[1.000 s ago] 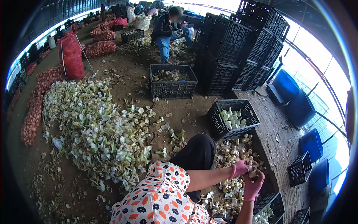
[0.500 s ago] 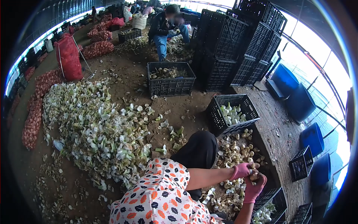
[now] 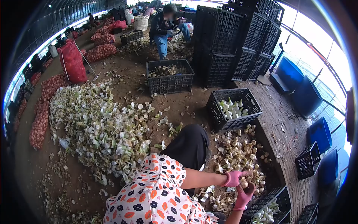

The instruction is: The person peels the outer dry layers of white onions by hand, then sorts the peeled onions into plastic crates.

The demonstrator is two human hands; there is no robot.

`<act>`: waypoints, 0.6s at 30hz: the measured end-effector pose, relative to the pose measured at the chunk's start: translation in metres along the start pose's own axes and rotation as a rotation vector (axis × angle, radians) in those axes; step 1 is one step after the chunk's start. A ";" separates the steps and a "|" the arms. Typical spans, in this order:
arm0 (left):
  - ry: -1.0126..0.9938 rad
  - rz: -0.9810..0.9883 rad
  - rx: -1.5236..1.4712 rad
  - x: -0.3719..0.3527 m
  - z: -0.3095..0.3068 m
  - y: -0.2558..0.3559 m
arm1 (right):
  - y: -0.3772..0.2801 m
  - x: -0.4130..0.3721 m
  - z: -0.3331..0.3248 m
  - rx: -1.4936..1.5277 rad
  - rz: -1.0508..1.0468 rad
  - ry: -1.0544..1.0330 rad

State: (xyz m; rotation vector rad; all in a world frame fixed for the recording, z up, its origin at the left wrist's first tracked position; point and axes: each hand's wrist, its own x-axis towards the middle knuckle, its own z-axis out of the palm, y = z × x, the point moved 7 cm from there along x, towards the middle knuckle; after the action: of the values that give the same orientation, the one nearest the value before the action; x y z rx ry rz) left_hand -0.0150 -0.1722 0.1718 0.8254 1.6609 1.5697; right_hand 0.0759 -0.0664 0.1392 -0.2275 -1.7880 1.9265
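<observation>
A small pale brown bulb (image 3: 244, 182) with dry, papery skin is between my two pink-gloved hands. My left hand (image 3: 234, 178) pinches it from above with its fingers. My right hand (image 3: 244, 197) is closed round its lower side. Below them spreads a heap of unpeeled bulbs (image 3: 236, 151) and loose skins on the ground. Peeled white bulbs with green necks (image 3: 233, 109) lie in a black crate (image 3: 244, 122) ahead of my hands. More white bulbs (image 3: 266, 213) fill part of another black crate (image 3: 285, 201) beside my right forearm.
A large pile of peeled skins (image 3: 106, 127) covers the ground to my left. Stacked black crates (image 3: 223, 37) rise ahead. Another crate of bulbs (image 3: 169, 84) stands before a seated co-worker (image 3: 162, 33). Red net sacks (image 3: 39, 125) line the left; blue tubs (image 3: 306, 96) stand right.
My hands have shifted slightly left and down in the picture, still together on a bulb. My head view has tilted a little. The co-worker stays seated.
</observation>
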 end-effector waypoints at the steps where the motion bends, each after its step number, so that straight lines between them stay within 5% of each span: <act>1: 0.028 0.046 -0.046 -0.002 0.001 0.004 | 0.005 -0.001 -0.006 0.002 0.008 0.001; 5: 0.080 0.030 -0.484 0.046 0.024 -0.090 | 0.028 -0.004 -0.028 0.092 0.060 0.115; 7: 0.097 -0.059 -0.508 0.035 0.020 -0.074 | 0.017 -0.008 -0.024 -0.286 -0.148 0.164; 11: 0.204 -0.152 -0.395 0.031 0.018 -0.089 | 0.021 -0.015 -0.020 -0.398 -0.062 0.196; 13: 0.187 0.005 -0.435 0.024 0.016 -0.068 | 0.015 -0.013 -0.013 -0.291 -0.118 0.194; 18: 0.124 0.004 -0.340 0.012 0.008 -0.049 | 0.021 -0.009 -0.015 0.104 0.114 0.131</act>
State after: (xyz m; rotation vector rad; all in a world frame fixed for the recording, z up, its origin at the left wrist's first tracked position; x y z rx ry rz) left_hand -0.0142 -0.1606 0.1217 0.5635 1.4173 1.8711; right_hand 0.0853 -0.0580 0.1146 -0.4177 -1.6169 2.0269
